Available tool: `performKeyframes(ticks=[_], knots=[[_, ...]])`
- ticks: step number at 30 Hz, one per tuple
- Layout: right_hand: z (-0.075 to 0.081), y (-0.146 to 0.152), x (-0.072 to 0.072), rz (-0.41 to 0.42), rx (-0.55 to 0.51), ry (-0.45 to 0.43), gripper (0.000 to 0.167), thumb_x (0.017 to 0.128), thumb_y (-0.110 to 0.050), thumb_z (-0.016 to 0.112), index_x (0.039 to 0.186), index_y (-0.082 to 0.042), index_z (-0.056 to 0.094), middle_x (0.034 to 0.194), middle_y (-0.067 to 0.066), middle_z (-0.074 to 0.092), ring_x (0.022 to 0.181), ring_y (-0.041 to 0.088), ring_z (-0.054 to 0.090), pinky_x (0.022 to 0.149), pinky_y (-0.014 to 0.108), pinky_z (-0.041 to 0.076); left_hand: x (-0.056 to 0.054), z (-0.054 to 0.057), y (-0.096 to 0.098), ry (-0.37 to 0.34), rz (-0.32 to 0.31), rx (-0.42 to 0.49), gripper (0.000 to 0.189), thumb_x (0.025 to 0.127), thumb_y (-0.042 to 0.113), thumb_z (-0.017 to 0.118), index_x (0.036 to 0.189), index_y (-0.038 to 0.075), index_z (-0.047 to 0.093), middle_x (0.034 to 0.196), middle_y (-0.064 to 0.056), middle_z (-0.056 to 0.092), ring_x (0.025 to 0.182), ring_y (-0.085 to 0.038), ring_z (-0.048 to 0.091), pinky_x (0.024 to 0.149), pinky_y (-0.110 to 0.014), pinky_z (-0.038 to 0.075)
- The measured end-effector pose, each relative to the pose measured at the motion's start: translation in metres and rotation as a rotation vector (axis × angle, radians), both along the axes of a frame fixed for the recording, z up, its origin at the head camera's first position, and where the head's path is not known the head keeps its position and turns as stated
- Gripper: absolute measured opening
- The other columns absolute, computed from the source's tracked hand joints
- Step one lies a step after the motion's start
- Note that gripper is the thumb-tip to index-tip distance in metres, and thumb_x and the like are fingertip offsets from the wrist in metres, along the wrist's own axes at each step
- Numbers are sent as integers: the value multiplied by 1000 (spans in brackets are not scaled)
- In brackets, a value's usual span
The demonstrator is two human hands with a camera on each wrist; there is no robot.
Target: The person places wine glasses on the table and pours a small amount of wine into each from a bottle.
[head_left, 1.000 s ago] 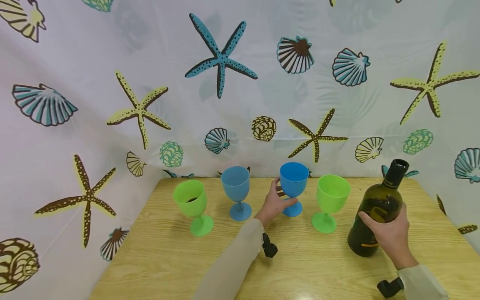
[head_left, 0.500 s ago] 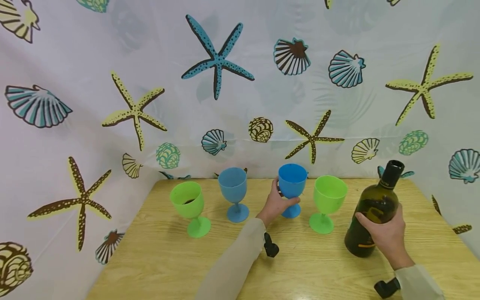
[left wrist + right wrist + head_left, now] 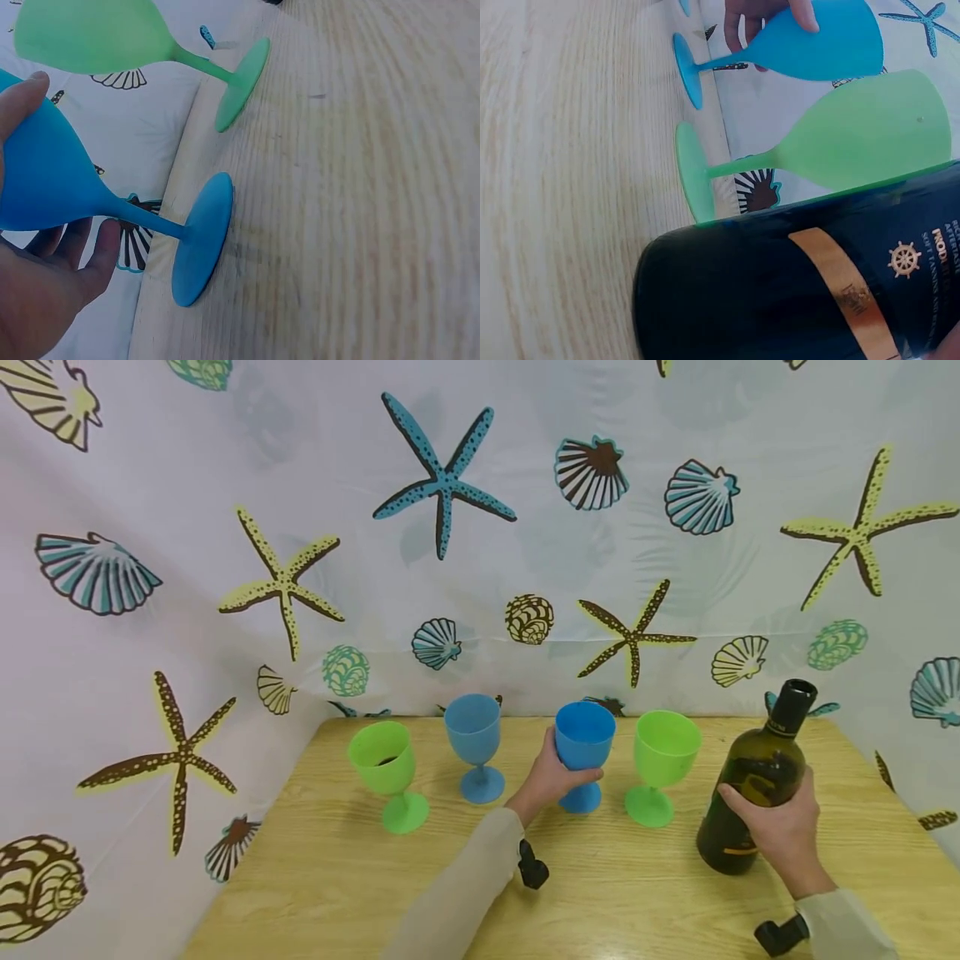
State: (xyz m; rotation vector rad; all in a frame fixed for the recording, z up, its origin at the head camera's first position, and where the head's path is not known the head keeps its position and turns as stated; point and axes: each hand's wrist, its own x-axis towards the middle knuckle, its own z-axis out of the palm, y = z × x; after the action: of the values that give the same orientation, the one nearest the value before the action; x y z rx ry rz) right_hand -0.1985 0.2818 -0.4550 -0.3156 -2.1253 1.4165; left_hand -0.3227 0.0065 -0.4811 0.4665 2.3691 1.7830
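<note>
My left hand [image 3: 544, 782] holds a bright blue goblet [image 3: 585, 735] by its bowl, thumb across the near side. In the left wrist view the goblet's round foot [image 3: 202, 240] is right at the tabletop. My right hand [image 3: 784, 832] grips a dark wine bottle [image 3: 738, 781] around its body. The bottle's neck leans to the right, and its mouth is uncapped. Between the two hands stands a green goblet [image 3: 666, 752]. The right wrist view shows the bottle's gold band [image 3: 847, 289] and white label print.
Farther left stand a paler blue goblet [image 3: 472, 731] and a second green goblet [image 3: 382, 760] with dark liquid in it. The wooden table [image 3: 315, 877] ends at a white cloth backdrop [image 3: 480, 568] printed with starfish and shells.
My left hand has drawn the bright blue goblet a little toward me. My right hand and the bottle keep their place; the head view has swayed slightly.
</note>
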Motion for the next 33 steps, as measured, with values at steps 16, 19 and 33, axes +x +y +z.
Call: performKeyframes(ticks=[16, 19, 33], knots=[[7, -11, 13, 56, 237, 100, 88, 63, -9, 88, 136, -3, 38, 120, 16, 55, 94, -10, 43, 77, 15, 38, 48, 2, -25, -7, -86, 7, 92, 79, 23, 78, 147, 16, 17, 139, -9, 40, 126, -33, 41, 99, -58, 35], [10, -12, 14, 76, 295, 170, 91, 57, -5, 89, 135, -3, 41, 118, 17, 57, 94, -14, 43, 77, 11, 36, 55, 1, -27, -1, -101, 8, 92, 79, 21, 78, 147, 16, 16, 139, -9, 40, 126, -34, 42, 99, -58, 35], [31, -11, 19, 293, 696, 387, 92, 53, -32, 92, 126, 4, 49, 107, 20, 60, 93, 35, 59, 81, 32, 43, 77, 0, -30, -31, -126, 39, 92, 79, 17, 78, 147, 15, 16, 139, -9, 40, 125, -34, 41, 98, -57, 37]])
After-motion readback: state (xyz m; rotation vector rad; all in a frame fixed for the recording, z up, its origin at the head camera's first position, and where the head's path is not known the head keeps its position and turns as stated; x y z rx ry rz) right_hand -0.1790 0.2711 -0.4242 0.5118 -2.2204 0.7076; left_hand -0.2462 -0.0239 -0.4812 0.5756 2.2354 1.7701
